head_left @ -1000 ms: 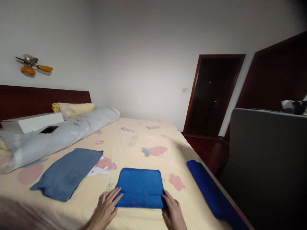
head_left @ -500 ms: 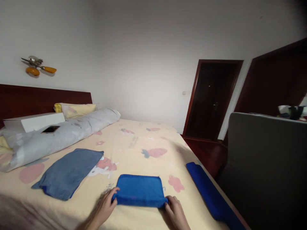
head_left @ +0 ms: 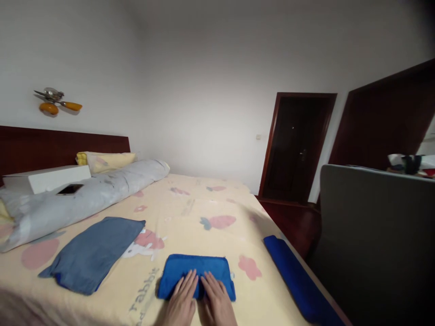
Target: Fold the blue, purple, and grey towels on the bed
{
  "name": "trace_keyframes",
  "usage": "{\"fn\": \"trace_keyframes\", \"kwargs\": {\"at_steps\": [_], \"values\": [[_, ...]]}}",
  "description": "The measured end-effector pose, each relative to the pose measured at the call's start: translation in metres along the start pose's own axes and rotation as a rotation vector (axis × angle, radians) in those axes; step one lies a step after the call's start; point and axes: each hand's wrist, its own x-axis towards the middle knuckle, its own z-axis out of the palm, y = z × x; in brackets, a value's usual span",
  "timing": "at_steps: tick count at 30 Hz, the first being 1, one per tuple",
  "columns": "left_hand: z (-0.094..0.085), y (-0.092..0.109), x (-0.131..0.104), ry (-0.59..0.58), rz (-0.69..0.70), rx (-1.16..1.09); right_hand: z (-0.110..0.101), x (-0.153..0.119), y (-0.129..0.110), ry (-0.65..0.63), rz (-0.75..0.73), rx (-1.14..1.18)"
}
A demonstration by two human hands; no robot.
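Observation:
A bright blue cloth, folded into a small rectangle, lies on the patterned bedsheet near the front of the bed. My left hand rests flat on its near part, fingers stretched forward. Beside it, my right hand also lies flat on the cloth with fingers extended. The two hands are close together over the cloth's middle and cover part of it. Neither hand grips anything.
A grey-blue cloth is spread to the left. A long dark blue folded cloth lies along the bed's right edge. Farther back are a rolled grey quilt, a phone and a white box. A grey chair back stands at right.
Both hands have let go of the cloth's near corners and moved inward, now flat on its middle. The view has tilted up slightly.

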Motion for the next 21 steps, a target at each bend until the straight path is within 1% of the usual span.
{"fn": "trace_keyframes", "kwargs": {"at_steps": [2, 4, 7, 10, 13, 15, 17, 21], "values": [[0.0, 0.009, 0.003, -0.073, 0.031, -0.011, 0.006, 0.001, -0.007, -0.061, -0.033, 0.009], [-0.006, 0.006, 0.002, -0.139, 0.015, -0.009, 0.008, -0.003, -0.002, -0.091, -0.032, 0.006], [-0.023, -0.014, -0.007, -0.198, -0.027, 0.001, 0.002, -0.016, 0.022, -0.123, 0.019, -0.001], [-0.04, -0.038, -0.02, -0.226, -0.09, 0.0, -0.015, -0.027, 0.044, -0.174, 0.152, 0.011], [-0.051, -0.055, -0.03, -0.263, -0.134, -0.043, -0.034, -0.031, 0.053, -0.236, 0.286, 0.059], [-0.054, -0.063, -0.033, -0.271, -0.132, -0.08, -0.042, -0.031, 0.052, -0.263, 0.314, 0.101], [-0.053, -0.07, -0.035, -0.254, -0.122, -0.099, -0.046, -0.03, 0.051, -0.238, 0.313, 0.12], [-0.047, -0.086, -0.035, -0.147, -0.133, -0.059, -0.044, -0.028, 0.052, -0.087, 0.288, 0.14]]}}
